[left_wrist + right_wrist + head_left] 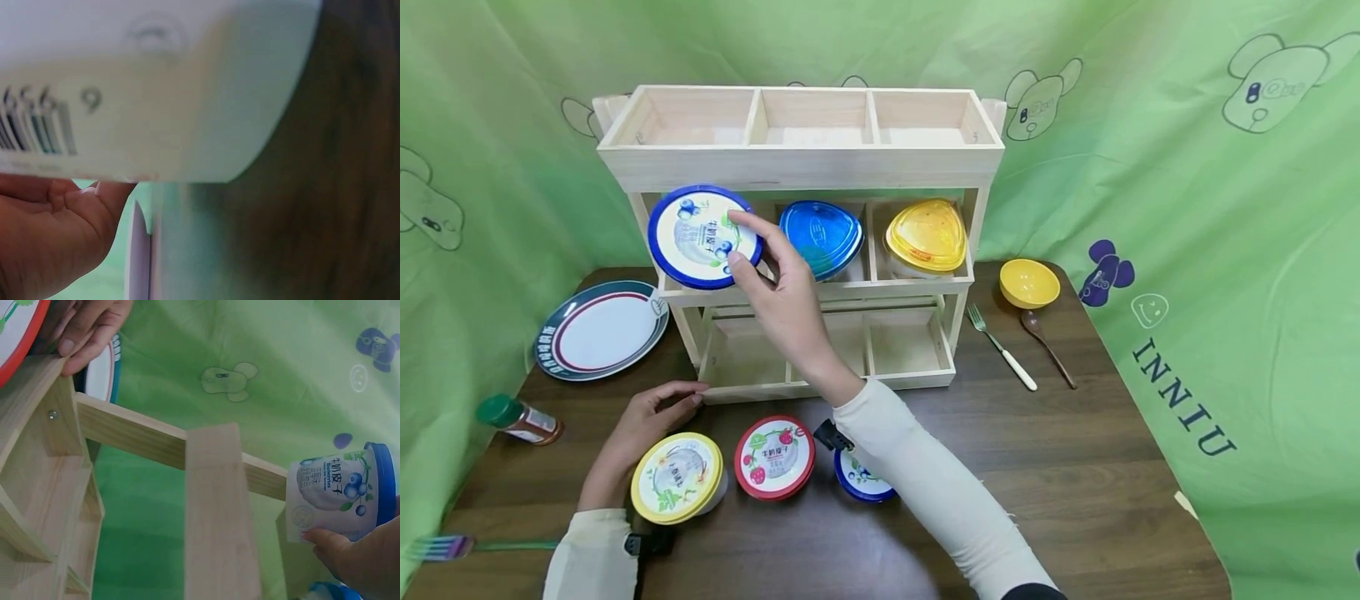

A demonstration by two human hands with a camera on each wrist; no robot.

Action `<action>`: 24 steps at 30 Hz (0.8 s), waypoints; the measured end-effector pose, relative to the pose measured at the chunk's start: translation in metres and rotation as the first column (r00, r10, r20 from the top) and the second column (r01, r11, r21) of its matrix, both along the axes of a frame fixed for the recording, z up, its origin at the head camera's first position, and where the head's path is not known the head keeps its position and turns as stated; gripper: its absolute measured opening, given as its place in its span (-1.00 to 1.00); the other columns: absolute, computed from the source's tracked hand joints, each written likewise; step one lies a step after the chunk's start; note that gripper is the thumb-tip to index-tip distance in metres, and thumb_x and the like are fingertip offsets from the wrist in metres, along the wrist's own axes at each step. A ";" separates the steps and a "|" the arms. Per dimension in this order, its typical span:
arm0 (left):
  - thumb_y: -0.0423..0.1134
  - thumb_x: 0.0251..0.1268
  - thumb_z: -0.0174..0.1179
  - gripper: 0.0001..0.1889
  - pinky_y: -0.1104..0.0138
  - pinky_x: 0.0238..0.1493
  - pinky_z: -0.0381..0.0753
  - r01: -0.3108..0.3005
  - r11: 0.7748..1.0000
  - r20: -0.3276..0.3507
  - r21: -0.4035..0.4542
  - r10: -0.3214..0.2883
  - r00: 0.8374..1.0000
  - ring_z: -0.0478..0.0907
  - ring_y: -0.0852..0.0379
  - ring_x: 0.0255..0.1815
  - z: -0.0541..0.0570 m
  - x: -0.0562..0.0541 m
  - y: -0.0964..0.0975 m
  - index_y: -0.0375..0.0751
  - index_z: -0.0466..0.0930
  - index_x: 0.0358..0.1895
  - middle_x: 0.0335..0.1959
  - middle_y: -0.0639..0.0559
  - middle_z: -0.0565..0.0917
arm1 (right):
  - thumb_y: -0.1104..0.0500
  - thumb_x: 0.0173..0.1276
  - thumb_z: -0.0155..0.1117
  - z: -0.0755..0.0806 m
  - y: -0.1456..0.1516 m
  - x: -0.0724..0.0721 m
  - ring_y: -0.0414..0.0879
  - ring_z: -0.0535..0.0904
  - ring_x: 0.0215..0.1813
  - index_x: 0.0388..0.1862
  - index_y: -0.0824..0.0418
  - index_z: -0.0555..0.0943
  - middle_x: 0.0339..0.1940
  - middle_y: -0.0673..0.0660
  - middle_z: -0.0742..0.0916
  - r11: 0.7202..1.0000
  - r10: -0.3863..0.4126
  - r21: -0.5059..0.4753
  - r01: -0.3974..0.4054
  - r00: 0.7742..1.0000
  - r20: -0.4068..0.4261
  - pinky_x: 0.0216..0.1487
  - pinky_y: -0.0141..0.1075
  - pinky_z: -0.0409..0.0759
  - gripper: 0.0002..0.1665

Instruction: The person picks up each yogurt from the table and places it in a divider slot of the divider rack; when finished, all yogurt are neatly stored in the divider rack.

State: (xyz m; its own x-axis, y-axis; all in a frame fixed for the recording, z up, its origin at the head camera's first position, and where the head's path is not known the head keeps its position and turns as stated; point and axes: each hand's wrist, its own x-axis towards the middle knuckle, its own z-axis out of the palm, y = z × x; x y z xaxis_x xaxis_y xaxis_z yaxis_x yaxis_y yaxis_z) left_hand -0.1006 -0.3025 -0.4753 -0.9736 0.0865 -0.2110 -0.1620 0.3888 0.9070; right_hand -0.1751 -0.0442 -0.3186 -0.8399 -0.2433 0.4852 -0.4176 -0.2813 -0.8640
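Observation:
In the head view my right hand [790, 304] grips a blue-lidded tub [696, 237] with blueberries on it, up at the left compartment of the middle tier. The right wrist view shows the tub's white printed side [328, 497], my thumb against it. My left hand [651, 421] holds the lower front left corner of the wooden rack [805, 167] between thumb and fingers. A blue-lidded tub [822, 237] and a yellow-lidded tub [927, 236] sit in the other middle compartments. On the table stand a yellow-lidded tub [676, 479], a red-lidded tub [773, 458] and another blue-lidded tub [855, 482], partly behind my right sleeve.
Left of the rack are a plate [602, 331], a green-capped spice bottle [520, 419] lying down, and a fork [467, 546] at the edge. To its right lie a yellow bowl [1028, 283], a white-handled fork [1002, 348] and a wooden spoon [1047, 347]. Green cloth [1187, 208] hangs around the table.

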 end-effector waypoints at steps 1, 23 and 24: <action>-0.22 0.73 0.16 -0.58 0.48 0.05 0.67 -0.001 1.000 -0.001 -0.001 0.001 1.000 0.61 0.40 0.07 0.000 0.000 0.000 -0.40 0.58 0.43 0.22 0.00 0.68 | 0.35 0.70 0.15 -0.002 -0.002 -0.001 -0.15 0.51 0.45 0.57 0.32 0.47 0.55 0.21 0.49 1.000 -0.005 0.005 0.005 1.000 0.002 0.39 -0.29 0.57 -0.48; -0.15 0.72 0.20 -0.56 0.53 0.05 0.63 -0.007 0.999 -0.024 -0.032 0.006 1.000 0.56 0.51 0.09 -0.001 0.001 0.001 -0.37 0.60 0.42 0.20 0.25 0.68 | 0.19 0.69 0.22 -0.012 -0.022 -0.014 0.09 0.20 0.73 0.63 0.20 0.43 0.77 0.31 0.21 0.932 -0.177 0.326 0.158 0.984 0.031 0.49 -0.27 0.44 -0.40; -0.14 0.72 0.20 -0.56 0.53 0.05 0.63 -0.006 0.999 -0.026 -0.032 0.005 1.000 0.56 0.52 0.09 -0.001 0.000 0.001 -0.38 0.60 0.42 0.19 0.28 0.68 | 0.18 0.68 0.24 -0.012 -0.022 -0.014 0.13 0.11 0.76 0.64 0.19 0.42 0.79 0.32 0.15 0.923 -0.180 0.351 0.159 0.983 0.027 0.55 -0.18 0.40 -0.38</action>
